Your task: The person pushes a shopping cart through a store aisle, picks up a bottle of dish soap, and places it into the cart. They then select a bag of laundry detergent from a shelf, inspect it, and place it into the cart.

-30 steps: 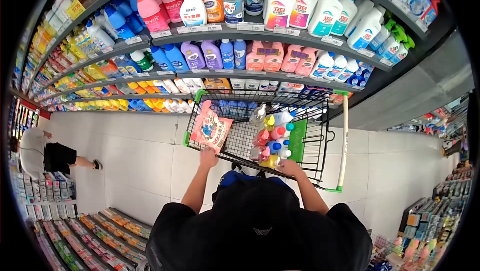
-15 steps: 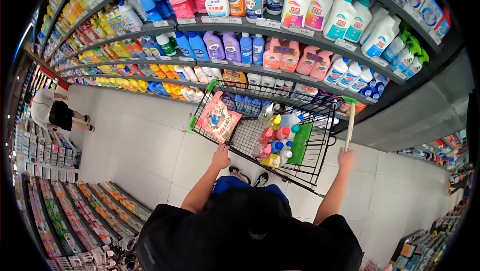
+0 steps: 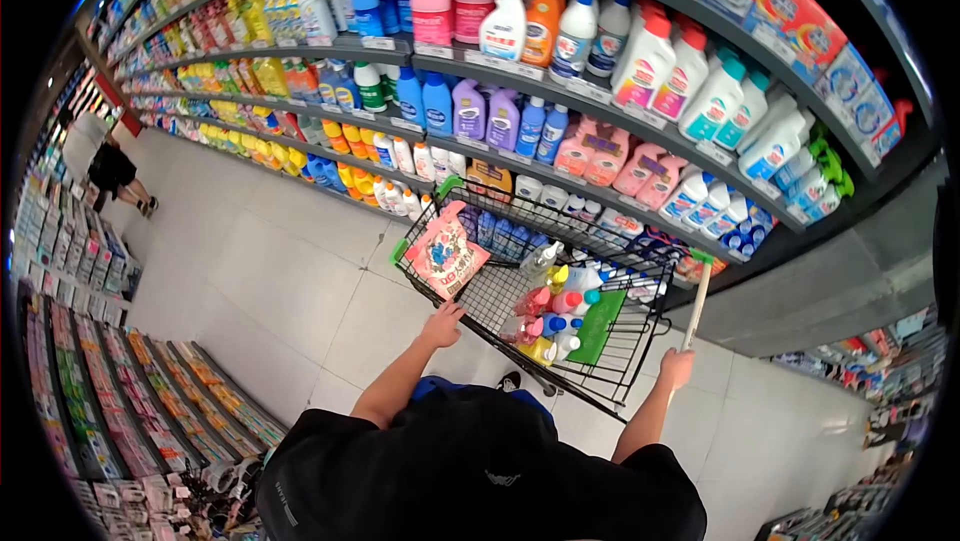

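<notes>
My right hand [image 3: 677, 368] is wrapped round the lower end of the pale handle bar [image 3: 698, 306] of a black wire shopping cart [image 3: 490, 339] with green corner pieces. My left hand [image 3: 441, 325] is by the cart's near side rim, fingers stretched forward and apart; whether the fingertips touch the wire is hard to tell. Just beyond them, a pink printed bag [image 3: 446, 253] leans in the front end of the cart. Several bottles with red, blue and yellow parts [image 3: 553, 313] stand grouped towards the handle end, beside a green panel [image 3: 600, 329].
Curved shelves [image 3: 470, 66] of cleaning bottles run along the far side, close to the cart. A grey pillar base [image 3: 800, 306] is at the right. Low display racks [image 3: 150, 391] stand at the left. Another person [image 3: 105, 163] stands further down the aisle [image 3: 250, 231].
The view has turned, so the shelves and cart appear lower and shifted right. Both hands keep about the same places on or beside the cart. The other person appears further left.
</notes>
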Motion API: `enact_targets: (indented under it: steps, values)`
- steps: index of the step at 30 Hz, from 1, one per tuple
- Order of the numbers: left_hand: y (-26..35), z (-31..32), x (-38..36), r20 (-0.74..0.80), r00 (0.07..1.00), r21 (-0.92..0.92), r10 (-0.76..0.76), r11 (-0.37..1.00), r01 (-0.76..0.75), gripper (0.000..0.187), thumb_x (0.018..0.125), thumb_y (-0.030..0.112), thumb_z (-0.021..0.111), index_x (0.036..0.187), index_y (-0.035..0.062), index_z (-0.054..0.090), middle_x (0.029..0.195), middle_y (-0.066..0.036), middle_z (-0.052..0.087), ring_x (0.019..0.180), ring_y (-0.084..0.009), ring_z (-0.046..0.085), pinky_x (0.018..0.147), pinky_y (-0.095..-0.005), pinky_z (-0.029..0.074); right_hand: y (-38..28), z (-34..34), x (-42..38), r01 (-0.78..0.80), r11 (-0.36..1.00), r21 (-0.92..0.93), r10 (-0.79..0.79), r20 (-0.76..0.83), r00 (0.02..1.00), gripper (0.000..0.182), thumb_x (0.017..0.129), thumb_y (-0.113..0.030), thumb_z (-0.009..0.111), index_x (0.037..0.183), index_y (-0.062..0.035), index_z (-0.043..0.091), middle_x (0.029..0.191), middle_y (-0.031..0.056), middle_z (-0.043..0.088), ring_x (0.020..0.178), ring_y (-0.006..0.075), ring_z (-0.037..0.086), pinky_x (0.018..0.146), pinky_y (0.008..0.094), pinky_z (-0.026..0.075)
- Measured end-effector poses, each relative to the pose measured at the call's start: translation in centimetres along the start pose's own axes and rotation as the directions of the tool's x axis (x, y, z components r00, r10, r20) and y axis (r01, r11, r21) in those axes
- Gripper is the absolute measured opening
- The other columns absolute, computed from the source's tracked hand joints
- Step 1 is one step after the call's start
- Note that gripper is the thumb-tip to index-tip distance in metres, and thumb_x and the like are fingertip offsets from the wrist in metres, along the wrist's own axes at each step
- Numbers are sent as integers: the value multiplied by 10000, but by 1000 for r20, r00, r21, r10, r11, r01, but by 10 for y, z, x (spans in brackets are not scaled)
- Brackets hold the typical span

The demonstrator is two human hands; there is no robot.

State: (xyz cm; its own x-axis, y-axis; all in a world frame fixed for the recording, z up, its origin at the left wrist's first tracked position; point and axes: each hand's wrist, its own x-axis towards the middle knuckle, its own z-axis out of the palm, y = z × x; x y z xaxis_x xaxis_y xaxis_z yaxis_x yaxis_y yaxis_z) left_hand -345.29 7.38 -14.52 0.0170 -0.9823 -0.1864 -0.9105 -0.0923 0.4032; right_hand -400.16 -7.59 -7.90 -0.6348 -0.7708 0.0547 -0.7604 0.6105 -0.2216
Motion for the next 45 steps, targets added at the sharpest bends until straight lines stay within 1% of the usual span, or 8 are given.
enact_targets:
  steps: [7,11,17,22,25,28,35,45]
  values:
    - [-14,-11,-6,48,999,-111,20,994,-14,594,745,122,643,1322,106,504,1404,-83,433,1384,-306,309,1057,-419,411,-13,-18,-16,-31,998,-53,31,3,1000,340,806,-268,608,1032,-31,519,964,191,687,873,397,672,778,499,540]
    - [-24,-18,-12,25,999,-83,20,996,-18,599,734,123,644,1319,121,510,1388,-75,448,1381,-290,323,1005,-417,460,-14,-17,-24,-35,996,-78,37,34,999,357,805,-264,608,1059,-29,520,996,206,676,930,394,660,810,498,531]
    - [-54,-9,-19,-105,991,-112,86,989,-97,609,732,120,643,1324,142,502,1406,-55,431,1393,-269,308,959,-415,493,-22,-25,-43,-44,994,-103,56,115,992,414,794,-277,630,1094,-19,508,1056,230,656,1000,400,635,863,491,508]
    - [-63,-37,-32,-28,1000,-225,9,974,-15,594,758,70,573,1341,146,496,1440,-58,417,1420,-259,274,988,-476,448,-19,-28,-54,21,992,-122,3,194,981,502,762,-316,697,1108,-8,504,1057,224,659,1033,389,627,886,485,500]
    - [-74,-42,-37,-28,1000,-200,7,980,-13,613,757,69,577,1357,150,474,1453,-57,404,1426,-256,264,964,-481,459,19,20,-20,52,999,-13,-46,301,953,565,741,-336,735,1099,25,490,980,231,661,855,352,687,764,449,548]
    - [-87,-41,-41,-73,997,-205,31,978,-46,639,746,67,587,1366,159,461,1462,-59,393,1431,-254,253,927,-483,479,-10,-21,-53,56,968,243,-140,346,928,424,761,-182,739,925,64,435,713,173,603,420,224,591,379,338,490]
    - [-100,-63,-52,-92,995,-188,-30,982,13,631,729,47,599,1335,171,475,1439,-60,401,1425,-259,260,912,-480,489,-28,-28,-77,36,895,444,-241,414,878,407,789,-124,716,962,56,395,671,132,582,460,218,607,399,338,501]
    - [-123,-73,-56,-229,957,-140,-178,979,149,567,686,36,651,1224,92,481,1402,-86,401,1417,-311,258,917,-455,501,-72,-35,-117,194,903,384,-345,376,860,466,774,-175,720,1065,88,468,678,161,635,500,233,646,482,350,527]
